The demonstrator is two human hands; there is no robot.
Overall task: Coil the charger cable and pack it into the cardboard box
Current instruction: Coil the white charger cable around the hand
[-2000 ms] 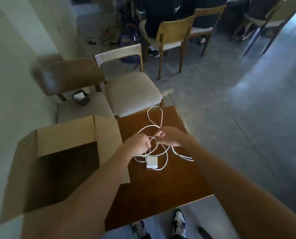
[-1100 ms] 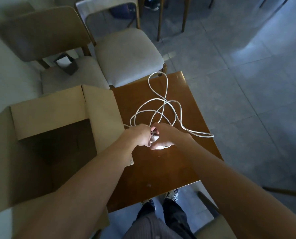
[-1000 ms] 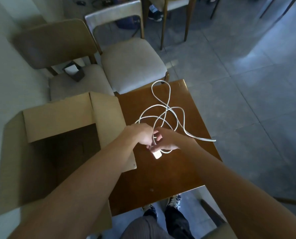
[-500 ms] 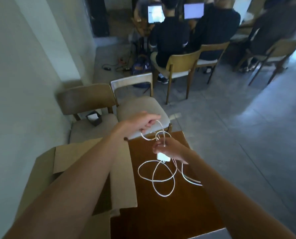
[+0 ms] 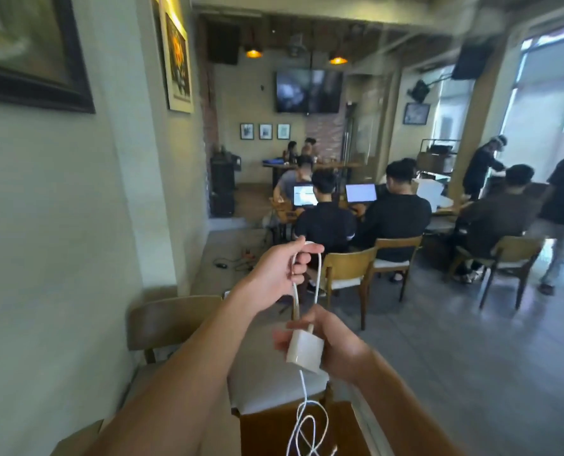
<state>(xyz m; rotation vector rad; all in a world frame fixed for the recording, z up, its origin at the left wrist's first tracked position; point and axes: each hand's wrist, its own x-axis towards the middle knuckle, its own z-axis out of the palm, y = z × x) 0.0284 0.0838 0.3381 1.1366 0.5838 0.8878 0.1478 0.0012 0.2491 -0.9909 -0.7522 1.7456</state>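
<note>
Single view, head-worn, wide-angle. Tilted up and forward more than down: it looks along the room toward seated people at laptops (image 5: 362, 192) far off and a dark wall-mounted screen (image 5: 308, 90) beyond. Pale wall (image 5: 43, 225) runs close along the left edge. Both bare forearms enter from the bottom, hands close to the lens. Only the far corner of the dark brown wooden table (image 5: 267, 432) shows at the bottom edge. Edges bend and blur from lens distortion.
</note>
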